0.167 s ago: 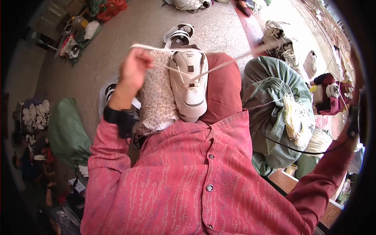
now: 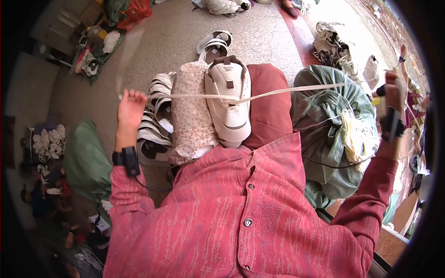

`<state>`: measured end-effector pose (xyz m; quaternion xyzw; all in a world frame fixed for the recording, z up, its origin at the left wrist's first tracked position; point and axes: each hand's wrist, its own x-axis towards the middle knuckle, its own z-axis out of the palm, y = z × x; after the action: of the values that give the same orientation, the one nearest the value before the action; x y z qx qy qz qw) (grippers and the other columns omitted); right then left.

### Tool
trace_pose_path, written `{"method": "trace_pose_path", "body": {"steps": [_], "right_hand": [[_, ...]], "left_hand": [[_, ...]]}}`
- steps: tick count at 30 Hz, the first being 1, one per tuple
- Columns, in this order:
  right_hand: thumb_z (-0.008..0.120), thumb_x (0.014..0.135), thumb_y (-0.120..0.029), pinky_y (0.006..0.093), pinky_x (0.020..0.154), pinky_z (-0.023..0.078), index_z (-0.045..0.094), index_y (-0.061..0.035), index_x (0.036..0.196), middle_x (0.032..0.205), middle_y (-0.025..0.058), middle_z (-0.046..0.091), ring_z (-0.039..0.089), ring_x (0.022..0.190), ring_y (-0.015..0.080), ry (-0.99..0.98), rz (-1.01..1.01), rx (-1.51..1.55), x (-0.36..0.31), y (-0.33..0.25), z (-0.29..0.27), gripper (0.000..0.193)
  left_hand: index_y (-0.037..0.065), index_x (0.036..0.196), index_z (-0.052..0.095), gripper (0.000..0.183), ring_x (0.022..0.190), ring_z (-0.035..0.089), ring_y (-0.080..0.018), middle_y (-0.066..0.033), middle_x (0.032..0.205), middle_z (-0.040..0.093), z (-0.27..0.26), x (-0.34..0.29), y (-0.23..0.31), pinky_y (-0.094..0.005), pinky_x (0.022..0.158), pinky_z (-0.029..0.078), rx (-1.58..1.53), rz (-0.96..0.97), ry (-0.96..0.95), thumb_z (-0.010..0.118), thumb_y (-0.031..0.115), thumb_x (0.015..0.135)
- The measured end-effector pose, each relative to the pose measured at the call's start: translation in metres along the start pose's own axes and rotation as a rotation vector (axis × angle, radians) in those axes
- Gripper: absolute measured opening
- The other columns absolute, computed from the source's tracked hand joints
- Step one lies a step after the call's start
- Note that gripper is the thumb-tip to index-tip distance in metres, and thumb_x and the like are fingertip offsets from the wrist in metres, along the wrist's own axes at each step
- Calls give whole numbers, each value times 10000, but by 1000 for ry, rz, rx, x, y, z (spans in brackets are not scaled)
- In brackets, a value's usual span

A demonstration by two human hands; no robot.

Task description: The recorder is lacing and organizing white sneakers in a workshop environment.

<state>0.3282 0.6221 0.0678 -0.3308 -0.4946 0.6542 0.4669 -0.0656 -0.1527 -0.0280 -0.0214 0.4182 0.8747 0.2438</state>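
Note:
A white sneaker (image 2: 236, 121) with a mesh upper rests between my thighs, its toe pointing toward me. From its eyelets a pale shoelace (image 2: 296, 90) stretches out to both sides. My left hand (image 2: 132, 107) is closed round one end, out to the left beyond the flower-print cloth (image 2: 192, 102) on my left thigh. Far to the right, my right hand (image 2: 394, 91) grips the other end, beyond a green sack. Both ends look pulled nearly straight across my lap.
Several white upper pieces (image 2: 157, 132) lie left of my leg, with more uppers (image 2: 214, 48) ahead on the floor. Right of my knee sits a green sack (image 2: 324, 120) bearing a bundle of cream laces (image 2: 354, 139). Another green bag (image 2: 83, 155) stands at left. Other people sit at the edges.
My left hand has moved out left and lower, and my right hand has come down and inward. The lace, crossed and slack before, now runs nearly straight across the sneaker.

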Motion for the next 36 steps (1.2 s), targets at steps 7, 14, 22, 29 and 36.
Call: {"method": "trace_pose_path", "body": {"steps": [7,14,22,29,36], "right_hand": [[567,928,-176,217,488,419,644,-39,991,822,25,683,528,568,70,-539,-45,-428,-245,126,212,169],[524,912,-163,391,674,499,611,-25,910,872,138,628,621,771,344,-1235,-619,-934,-330,170,242,162],[519,886,-157,426,683,495,620,-44,909,882,137,644,631,809,357,-1093,-383,-783,-334,161,248,154],[546,861,-194,420,696,498,669,-43,864,851,158,664,645,796,352,-1104,-337,-886,-332,158,251,195],[560,833,-210,440,662,489,691,-47,830,755,177,656,636,729,379,-1067,-219,-904,-337,164,258,209]], "left_hand": [[23,863,669,428,719,635,-234,-118,882,671,52,-66,-3,-303,615,465,2181,-230,-26,680,449,818],[11,923,624,185,744,601,-204,-101,873,612,181,-37,-88,-305,693,477,1443,777,-853,709,114,795],[35,965,602,219,762,556,-197,-74,912,527,186,-15,-132,-306,719,471,1459,514,-803,683,91,770],[29,920,631,152,838,538,-180,-64,936,502,178,-6,-135,-289,738,456,1404,483,-904,637,57,771],[36,926,669,179,855,519,-154,-42,918,486,177,-3,-134,-258,725,439,1337,402,-948,622,35,753]]}}
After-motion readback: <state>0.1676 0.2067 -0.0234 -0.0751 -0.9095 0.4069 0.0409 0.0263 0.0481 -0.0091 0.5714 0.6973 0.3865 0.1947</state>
